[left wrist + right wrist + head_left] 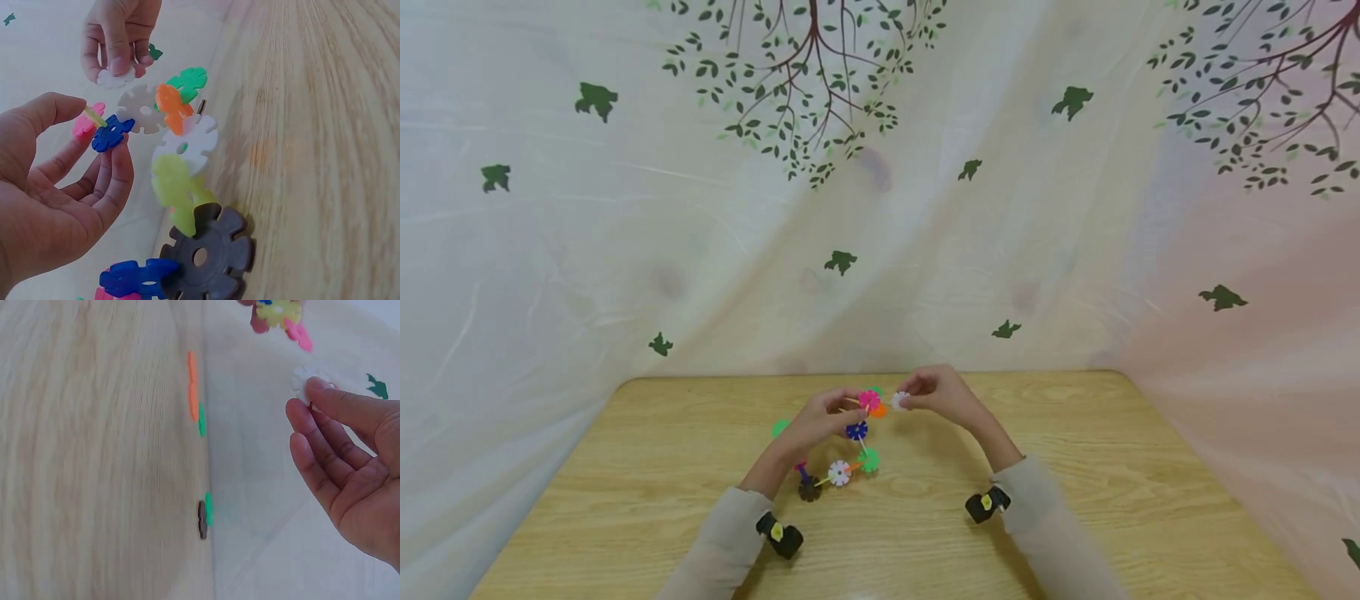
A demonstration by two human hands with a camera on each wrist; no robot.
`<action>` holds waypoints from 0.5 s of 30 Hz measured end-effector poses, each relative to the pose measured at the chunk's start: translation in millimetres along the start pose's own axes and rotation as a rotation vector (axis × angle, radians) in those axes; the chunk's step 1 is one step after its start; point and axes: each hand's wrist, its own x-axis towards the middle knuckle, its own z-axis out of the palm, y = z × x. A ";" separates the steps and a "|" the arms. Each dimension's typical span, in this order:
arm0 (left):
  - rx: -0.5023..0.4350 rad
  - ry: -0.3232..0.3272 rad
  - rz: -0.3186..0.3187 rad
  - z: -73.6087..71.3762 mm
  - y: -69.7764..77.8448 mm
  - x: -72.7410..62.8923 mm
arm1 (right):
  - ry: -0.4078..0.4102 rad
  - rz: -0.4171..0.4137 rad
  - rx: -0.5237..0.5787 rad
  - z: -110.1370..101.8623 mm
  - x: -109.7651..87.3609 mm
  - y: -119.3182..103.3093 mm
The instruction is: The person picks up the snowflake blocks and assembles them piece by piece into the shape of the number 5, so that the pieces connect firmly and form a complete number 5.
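Note:
My left hand pinches a yellow snowflake disc at the upper end of a chain of slotted plastic discs. A pink disc and a blue disc adjoin its fingertips. From there the chain curves through a green disc and a white disc to a dark brown disc. Beyond the brown one are a blue disc and a pink piece. A separate white disc is pinched between thumb and fingers of my right hand, apart from the chain.
An orange disc and a green disc appear toward the far side of the wooden table. Another green disc shows beside the left hand. A printed cloth hangs behind the table.

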 end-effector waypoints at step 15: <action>0.004 0.011 -0.014 1.0 0.2 -0.4 | 0.156 -0.028 0.017 22.0 -4.1 -7.4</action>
